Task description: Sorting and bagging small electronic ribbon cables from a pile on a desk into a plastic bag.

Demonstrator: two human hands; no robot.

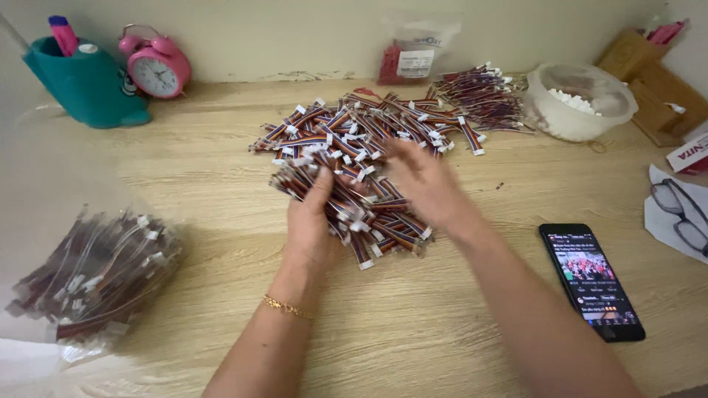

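A big heap of short multicoloured wire cables with white plug ends (369,140) lies on the wooden desk (413,324). My left hand (310,221) presses against the near left side of the heap, fingers curled around a bunch of cables. My right hand (428,184) lies on the heap's near right side, fingers spread over the cables, blurred by motion. A thin gold bracelet (287,307) circles my left wrist. Whether either hand truly grips a bundle is hard to tell.
A clear plastic bag of the same cables (96,273) lies at the left edge. A lit phone (590,280) rests at right, with glasses (682,214) on paper beyond it. At the back stand a teal holder (85,81), pink alarm clock (156,70), a small bag of red parts (409,59) and a white bowl (579,99).
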